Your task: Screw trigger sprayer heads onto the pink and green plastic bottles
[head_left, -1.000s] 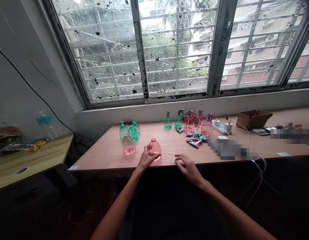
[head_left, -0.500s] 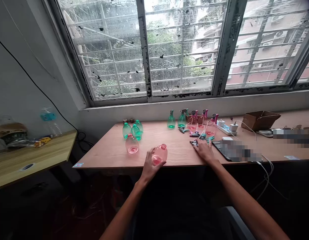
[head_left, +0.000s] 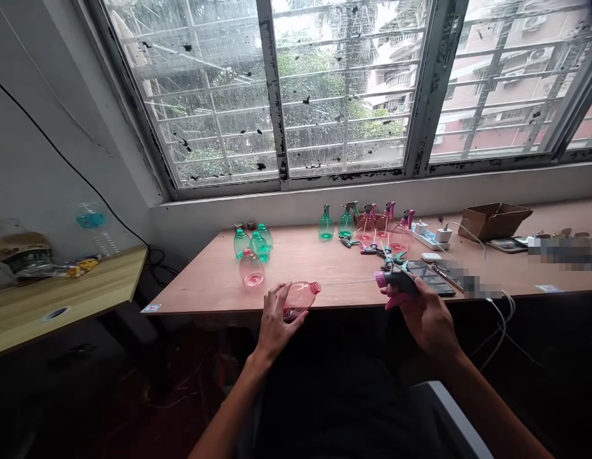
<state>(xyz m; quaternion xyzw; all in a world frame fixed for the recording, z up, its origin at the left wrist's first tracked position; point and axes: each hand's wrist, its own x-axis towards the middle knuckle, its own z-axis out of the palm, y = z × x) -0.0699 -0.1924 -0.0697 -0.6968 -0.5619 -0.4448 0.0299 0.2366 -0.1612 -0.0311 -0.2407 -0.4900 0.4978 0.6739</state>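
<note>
My left hand (head_left: 278,319) is closed around a clear pink bottle (head_left: 300,298), which is tilted on its side with its open neck facing right. In my right hand (head_left: 427,315) is a black and pink spray trigger head (head_left: 396,282). Its thin dip tube stretches left towards the bottle's mouth; whether the tip reaches the neck I cannot tell. A second pink bottle (head_left: 252,271) without a top stands left of my left hand. Behind it are several green bottles (head_left: 260,247), topless too. More loose spray heads (head_left: 372,250) lie on the table beyond my right hand.
Along the back stand green bottles (head_left: 326,226) and pink bottles (head_left: 400,237) with spray heads fitted. To the right are a white power strip (head_left: 430,237), a cardboard box (head_left: 495,223), a dark tablet (head_left: 434,280) and white cables (head_left: 504,328). The wooden table's (head_left: 205,280) front edge runs below my hands.
My right hand has picked up a spray head from the loose ones and drawn it back towards me. My left hand has tipped the pink bottle over, its neck now pointing right.
</note>
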